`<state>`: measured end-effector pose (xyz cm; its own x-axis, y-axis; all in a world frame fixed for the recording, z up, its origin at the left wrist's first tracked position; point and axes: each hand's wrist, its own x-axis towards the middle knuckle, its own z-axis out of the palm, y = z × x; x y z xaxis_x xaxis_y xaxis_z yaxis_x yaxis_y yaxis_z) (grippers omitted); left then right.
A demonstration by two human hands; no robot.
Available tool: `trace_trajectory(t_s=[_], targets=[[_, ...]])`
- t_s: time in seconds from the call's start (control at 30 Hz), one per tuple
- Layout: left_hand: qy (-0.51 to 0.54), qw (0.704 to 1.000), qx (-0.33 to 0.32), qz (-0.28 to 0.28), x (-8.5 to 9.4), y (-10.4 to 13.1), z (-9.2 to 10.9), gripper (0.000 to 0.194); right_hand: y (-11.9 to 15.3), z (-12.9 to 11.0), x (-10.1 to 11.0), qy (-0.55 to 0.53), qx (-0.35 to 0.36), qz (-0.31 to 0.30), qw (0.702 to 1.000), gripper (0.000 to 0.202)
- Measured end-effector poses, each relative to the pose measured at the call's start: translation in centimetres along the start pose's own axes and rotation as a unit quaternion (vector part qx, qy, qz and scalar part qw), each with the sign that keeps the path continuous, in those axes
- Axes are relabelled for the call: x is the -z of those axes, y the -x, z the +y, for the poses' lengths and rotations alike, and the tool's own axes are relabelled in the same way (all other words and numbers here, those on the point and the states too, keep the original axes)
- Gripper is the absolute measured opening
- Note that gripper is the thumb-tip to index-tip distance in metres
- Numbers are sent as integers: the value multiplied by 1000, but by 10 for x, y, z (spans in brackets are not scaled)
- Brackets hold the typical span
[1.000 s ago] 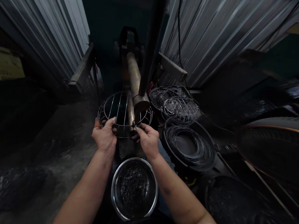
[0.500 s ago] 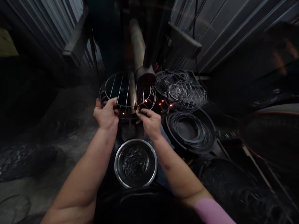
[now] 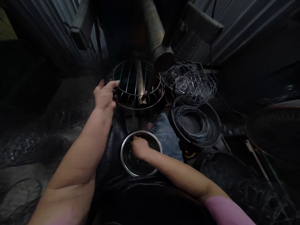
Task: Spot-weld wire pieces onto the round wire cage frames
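Wire rack (image 3: pixel 127 85) is held at its rim by the left hand (image 3: pixel 104 95), grip closed, below the metal cylinder (image 3: pixel 156 29). Right hand (image 3: pixel 140 148) has been moved from rack to bowl (image 3: pixel 122 153), leaving one-handed steadying; its grip among wire pieces (image 3: pixel 137 162) cannot be told.

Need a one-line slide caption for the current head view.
The left hand grips a round wire rack while the right hand is inside a metal bowl.

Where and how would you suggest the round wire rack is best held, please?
Probably take the wire rack by its left rim, from the left, thumb on top, where the left hand is. Thin wire suits a pinch, and the thick metal cylinder crowds the far right side.
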<state>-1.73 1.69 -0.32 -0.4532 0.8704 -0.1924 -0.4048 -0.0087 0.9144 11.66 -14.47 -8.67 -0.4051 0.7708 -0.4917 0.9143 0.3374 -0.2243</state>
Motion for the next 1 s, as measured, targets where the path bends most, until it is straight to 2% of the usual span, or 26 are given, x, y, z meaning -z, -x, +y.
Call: trace_trajectory(t_s=[0.13,0.23,0.37,0.43,0.5,0.57,0.67,0.77,0.87,0.93,1.0], targets=[[2,1000,-5,-6,3,-5,-3,45,4,-3,-5,3,19,-9,1000,26],[-6,1000,13,-15,2,-8,0,49,17,7,2,-5,20,-1,1000,25],[-1,999,28,-15,1,-2,5,42,34,25,32,-108,39,12,993,27],[17,999,25,15,2,6,6,43,40,32,56,-179,60,85,978,30],[42,998,23,27,3,15,4,46,42,36,83,-213,50,202,955,28],[67,996,21,46,4,25,2,47,40,37,107,-200,12,313,928,23],[78,996,6,50,4,36,-2,44,28,35,129,-166,-40,415,894,22],[74,996,-17,35,4,42,-5,41,10,33,131,-181,-55,464,865,23],[70,996,-31,35,4,42,-5,40,-3,34,127,-293,-36,490,820,19],[70,997,-30,30,3,40,-5,40,-7,35,125,-424,-28,462,779,15],[76,996,-28,25,2,39,-4,40,-6,36,124,-541,-33,408,735,13]])
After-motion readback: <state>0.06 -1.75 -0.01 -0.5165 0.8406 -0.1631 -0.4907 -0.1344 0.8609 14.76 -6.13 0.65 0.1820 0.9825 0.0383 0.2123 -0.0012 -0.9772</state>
